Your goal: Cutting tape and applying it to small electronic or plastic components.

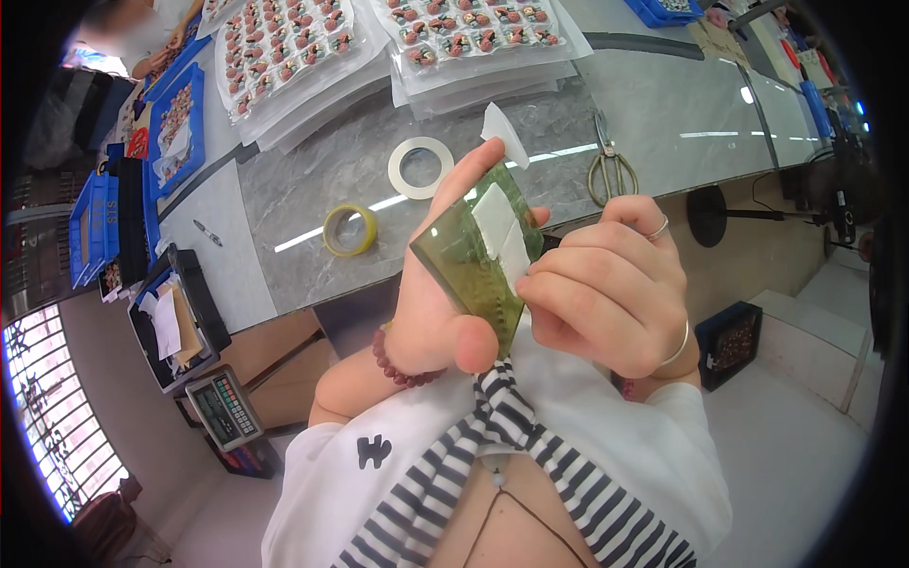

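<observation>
My left hand (pixel 426 308) is wrapped round a green, glossy, see-through rectangular slab (pixel 445 251), held tilted above the table's front edge. Its thumb lies along the near side, and its other fingers are partly hidden behind. A white strip (pixel 502 232), apparently paper or tape, lies on the slab's face. At that strip's lower end, the fingers of my right hand (pixel 615 289) are pinched together against it. Another curved white scrap (pixel 505 135) touches the tip of my left index finger.
On the grey marbled table (pixel 312 189) are a white tape roll (pixel 393 168), a yellow tape roll (pixel 329 231) and scissors (pixel 595 180). Stacked clear trays (pixel 374 57) of small red pieces stand at the back. A blue bin (pixel 196 123) and a scale (pixel 223 409) are at left.
</observation>
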### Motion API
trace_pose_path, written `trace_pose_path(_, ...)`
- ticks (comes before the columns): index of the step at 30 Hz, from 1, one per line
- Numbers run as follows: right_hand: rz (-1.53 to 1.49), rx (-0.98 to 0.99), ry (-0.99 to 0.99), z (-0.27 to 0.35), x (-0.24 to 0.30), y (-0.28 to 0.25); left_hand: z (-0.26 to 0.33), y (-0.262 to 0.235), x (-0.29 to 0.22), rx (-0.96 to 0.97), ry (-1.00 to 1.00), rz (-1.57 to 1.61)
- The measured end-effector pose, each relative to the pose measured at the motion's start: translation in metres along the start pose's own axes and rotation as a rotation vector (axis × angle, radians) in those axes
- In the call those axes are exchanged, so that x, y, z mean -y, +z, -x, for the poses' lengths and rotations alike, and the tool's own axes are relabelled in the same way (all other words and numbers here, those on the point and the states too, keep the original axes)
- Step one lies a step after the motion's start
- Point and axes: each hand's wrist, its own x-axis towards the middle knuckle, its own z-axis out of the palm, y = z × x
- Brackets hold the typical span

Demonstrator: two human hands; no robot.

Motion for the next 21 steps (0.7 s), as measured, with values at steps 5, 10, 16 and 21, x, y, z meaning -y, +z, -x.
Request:
trace_pose_path(5,-0.042,-0.025,-0.024,0.005,0.001,0.003,0.001,0.0,-0.003,0.023,0.023,0.011)
trace_pose_path(10,-0.031,-0.001,-0.089,0.007,0.003,0.002,0.001,-0.003,0.001,0.015,0.03,0.072)
trace_pose_path(16,-0.255,-0.191,0.13,0.008,-0.009,0.013,0.001,0.002,0.0,0.041,0.036,0.136)
trace_pose_path(21,-0.139,-0.073,0.043,0.002,-0.002,0.011,0.001,-0.001,0.0,0.062,0.044,0.101)
